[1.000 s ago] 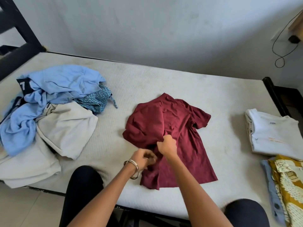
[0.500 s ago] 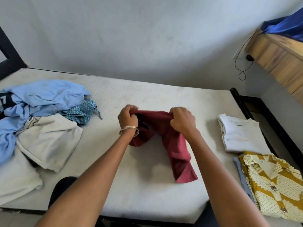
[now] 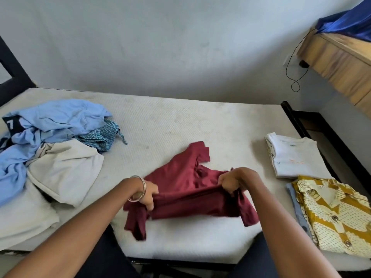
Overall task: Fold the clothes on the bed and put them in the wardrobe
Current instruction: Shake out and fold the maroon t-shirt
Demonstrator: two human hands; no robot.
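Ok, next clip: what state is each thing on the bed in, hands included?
Maroon shirt: unfolded, stretched between both hands, far part lying on the mattress.
Left hand: gripping the shirt's left side.
Right hand: gripping the shirt's right side.
Clothes pile: crumpled, unfolded, on the left.
White shirt: folded, lying flat on the right.
Yellow shirt: folded, on a blue garment.

Bare mattress (image 3: 180, 121) lies open beyond the maroon shirt (image 3: 180, 187); unfolded pile (image 3: 50, 141) blocks left, folded stacks (image 3: 293, 157) apparently crowd right.
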